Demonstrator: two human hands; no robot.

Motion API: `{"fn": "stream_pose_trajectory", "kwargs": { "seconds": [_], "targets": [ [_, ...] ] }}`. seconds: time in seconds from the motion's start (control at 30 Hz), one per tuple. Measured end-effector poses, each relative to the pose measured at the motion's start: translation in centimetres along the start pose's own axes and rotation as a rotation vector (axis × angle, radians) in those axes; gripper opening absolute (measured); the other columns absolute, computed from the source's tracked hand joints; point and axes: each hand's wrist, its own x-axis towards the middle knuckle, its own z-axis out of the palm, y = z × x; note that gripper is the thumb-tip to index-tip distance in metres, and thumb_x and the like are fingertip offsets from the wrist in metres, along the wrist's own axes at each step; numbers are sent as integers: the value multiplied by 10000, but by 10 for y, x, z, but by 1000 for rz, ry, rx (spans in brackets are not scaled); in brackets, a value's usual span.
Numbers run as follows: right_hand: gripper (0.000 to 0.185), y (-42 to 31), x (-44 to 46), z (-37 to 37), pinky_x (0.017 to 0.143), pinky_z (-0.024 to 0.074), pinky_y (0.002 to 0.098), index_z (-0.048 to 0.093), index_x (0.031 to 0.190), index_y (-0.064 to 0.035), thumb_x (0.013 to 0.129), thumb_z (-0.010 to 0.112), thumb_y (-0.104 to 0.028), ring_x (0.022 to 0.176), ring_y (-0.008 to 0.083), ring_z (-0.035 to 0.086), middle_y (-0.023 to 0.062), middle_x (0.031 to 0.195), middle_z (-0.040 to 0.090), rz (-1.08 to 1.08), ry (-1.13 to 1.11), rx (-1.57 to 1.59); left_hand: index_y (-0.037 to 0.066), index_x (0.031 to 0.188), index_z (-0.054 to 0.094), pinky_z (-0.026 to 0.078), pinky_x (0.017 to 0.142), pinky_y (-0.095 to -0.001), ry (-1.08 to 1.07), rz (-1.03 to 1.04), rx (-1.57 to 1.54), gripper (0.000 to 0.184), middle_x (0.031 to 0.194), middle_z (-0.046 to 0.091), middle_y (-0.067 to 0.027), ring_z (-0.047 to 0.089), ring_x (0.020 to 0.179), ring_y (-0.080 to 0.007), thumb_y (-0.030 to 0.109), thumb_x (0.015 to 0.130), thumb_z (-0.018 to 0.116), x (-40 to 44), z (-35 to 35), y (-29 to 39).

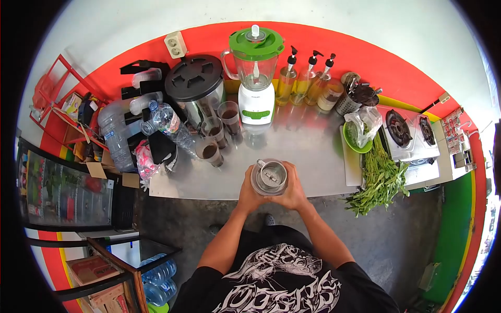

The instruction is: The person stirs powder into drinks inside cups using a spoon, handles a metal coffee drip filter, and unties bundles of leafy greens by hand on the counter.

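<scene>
Head view: the left hand [252, 195] and the right hand [293, 189] are both gripping a round vessel [271, 177], curling around its two sides with their fingers partly hidden behind it. The vessel is sitting just below the centre of the frame, near the front edge of the metal counter [308, 151], and is showing a metal cup-shaped part inside a clear outer wall. Whether its base is touching the counter is staying out of sight.

A blender [256, 104] with a green lid is standing at the upper centre, well apart from the hands. Three pump bottles [286, 81] are lining up just right of it, holding yellowish liquid. Left of centre, three clear cups [211, 153] with dark contents are standing near a steel container [211, 108] under a black lid, and plastic bottles [116, 138] are crowding the left side.

On the right, a green bowl [356, 147] is holding a clear plastic bag [369, 121], leafy stems [379, 175] are drooping over the counter's front edge, and a two-burner stove [413, 133] is standing beyond them.
</scene>
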Motion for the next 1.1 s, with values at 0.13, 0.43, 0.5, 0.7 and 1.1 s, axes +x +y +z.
{"fn": "stream_pose_trajectory", "kwargs": {
  "seconds": [0.13,0.43,0.5,0.7,1.1],
  "targets": [
    [1202,7,14,-21,1181,429,468,362,1549,-33,589,1010,-354,1443,363,481,220,1510,487,24,-169,184,55,1535,370,487,1113,-403,-38,-29,-82,1123,1414,606,-137,597,1325,-250,139,615,1010,-2,-3,-17],
    [1206,-12,25,-31,1218,389,457,348,1587,-52,588,985,-277,1468,364,459,182,1571,438,44,-352,67,45,1562,343,445,1163,-413,-68,-40,-231,1172,1481,545,-133,541,1390,-265,42,585,991,-3,-6,-14],
    [1166,-18,23,-32,1219,392,459,384,1572,-36,588,968,-262,1475,388,448,198,1592,410,25,-314,-7,44,1572,337,437,1172,-418,-79,-4,-177,1175,1482,545,-128,537,1396,-269,24,589,980,-3,-8,-10],
    [1192,-26,29,-33,1225,398,464,337,1595,-3,602,947,-255,1487,407,423,211,1608,372,44,-350,-53,45,1591,310,434,1178,-420,-93,-24,-159,1197,1500,537,-139,528,1415,-295,22,595,975,-3,-8,-17],
    [1232,-15,10,-21,1239,377,483,250,1636,-16,661,953,-284,1519,428,367,220,1646,301,20,-282,-7,76,1612,231,475,1159,-445,-108,-28,-29,1260,1510,541,-169,546,1411,-321,91,619,1007,-5,-10,-13]
  ]
}}
